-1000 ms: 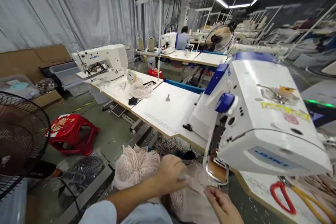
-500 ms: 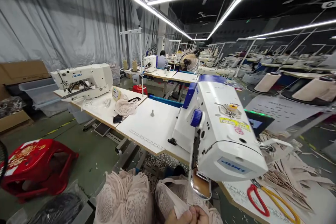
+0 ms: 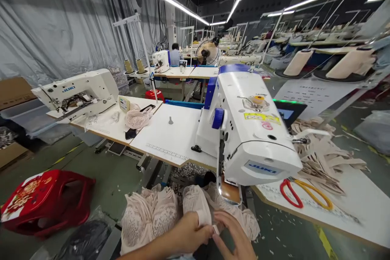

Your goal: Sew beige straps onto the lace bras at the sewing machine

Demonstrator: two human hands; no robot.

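My left hand (image 3: 195, 233) is closed on the edge of a beige lace bra (image 3: 196, 203), thumb and fingers pinching its fabric low in front of me. A small pale fabric end (image 3: 215, 230) sticks out by the left fingertips. Beside it my right hand (image 3: 236, 233) has its thumb and fingers apart around this end, the fingertips close to it or touching it. More beige lace bras (image 3: 149, 215) lie bunched to the left of my hands. Above the hands is the sewing machine head (image 3: 258, 150) with its narrow front arm (image 3: 229, 191).
Red-and-yellow-handled scissors (image 3: 313, 195) lie on the right tabletop by a heap of beige straps (image 3: 323, 154). Thread cones (image 3: 298, 63) stand behind. Another sewing machine (image 3: 79, 91) is at left, above a red stool (image 3: 48, 203). A dark plastic-wrapped bundle (image 3: 88, 231) is on the floor.
My view has shifted, and more of both hands and my left forearm shows. The right fingers have spread from their earlier pinch beside the left hand. The bra stays in the left hand.
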